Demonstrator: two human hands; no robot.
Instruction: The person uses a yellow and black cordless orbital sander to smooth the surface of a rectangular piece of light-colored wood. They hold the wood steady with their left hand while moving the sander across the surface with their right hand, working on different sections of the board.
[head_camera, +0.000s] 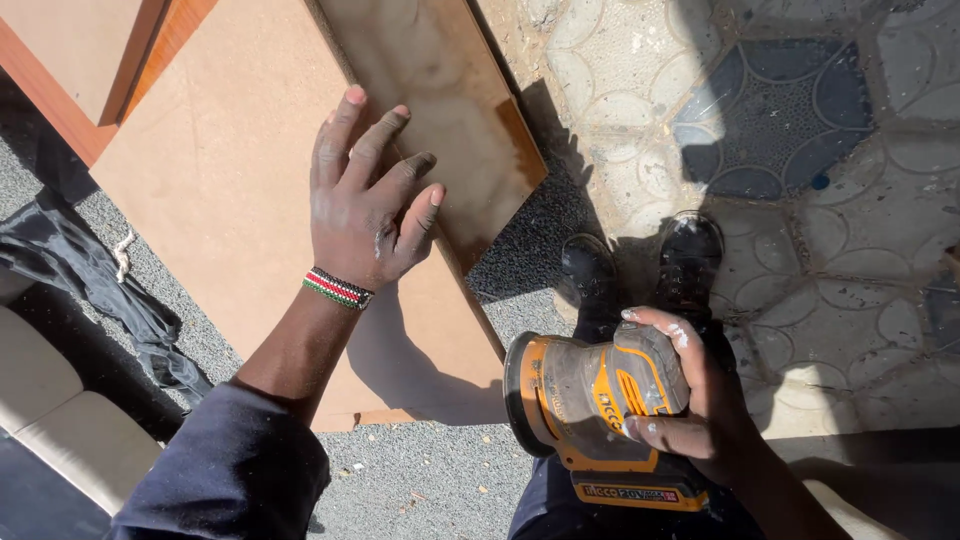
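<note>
dark sleeve (235, 470), striped beaded wristband (337, 288)

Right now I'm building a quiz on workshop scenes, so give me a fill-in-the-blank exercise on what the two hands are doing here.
1. The left hand lies flat on a brown ____ panel.
2. The right hand grips an orange and grey ____.
3. A striped beaded ____ circles the left wrist.
4. The person's two black ____ stand on the patterned paving.

Missing words: wooden; sander; bracelet; shoes
</note>
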